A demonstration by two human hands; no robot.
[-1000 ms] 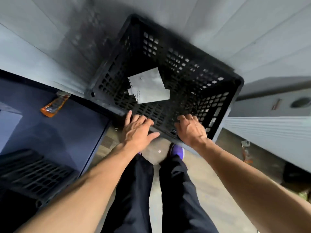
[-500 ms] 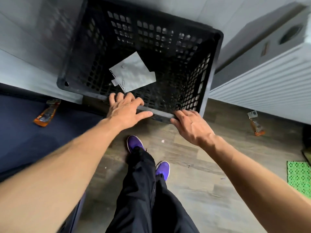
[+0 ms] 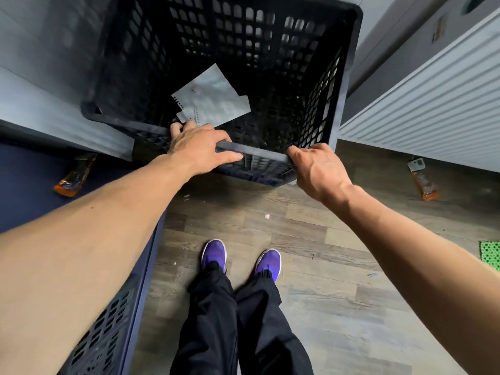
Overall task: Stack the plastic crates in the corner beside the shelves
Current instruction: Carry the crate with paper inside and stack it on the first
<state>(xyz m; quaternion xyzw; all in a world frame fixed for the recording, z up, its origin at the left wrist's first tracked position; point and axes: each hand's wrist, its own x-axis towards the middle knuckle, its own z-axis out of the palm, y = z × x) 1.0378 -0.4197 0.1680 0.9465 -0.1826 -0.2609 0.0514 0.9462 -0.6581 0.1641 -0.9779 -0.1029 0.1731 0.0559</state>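
Gripping the near rim of a black plastic crate (image 3: 238,31), a person looks straight down past two bare forearms. The left hand (image 3: 200,147) lies over the rim with its fingers hooked down inside the crate and its thumb pressed along the outside, clamping the edge between them. The right hand (image 3: 316,169) holds the same rim just beside the crate's right corner, its fingers closed round the edge. Two hands set apart on one side probably give control over twist as well as weight, which suits steering a bulky box into a tight spot.

The crate lies beyond both hands, its far sides close against grey walls (image 3: 40,77) that meet in a corner. A white ribbed panel (image 3: 433,104) runs beyond the right hand. What the crate rests on is hidden. Its base looks raised above the wooden floor (image 3: 324,266), so it likely tops a stack. Torn paper scraps (image 3: 213,101) lie on its bottom, just past the left fingertips.

Under the left forearm shows the latticed side of a second dark crate (image 3: 102,336). One orange wrapper (image 3: 73,177) lies out to the left of the left hand, and another wrapper (image 3: 424,182) lies to the right of the right hand. Purple shoes (image 3: 213,253) stand below the hands, back from the crate.

Placement seems nearly complete, with only squaring the crate into the corner left.
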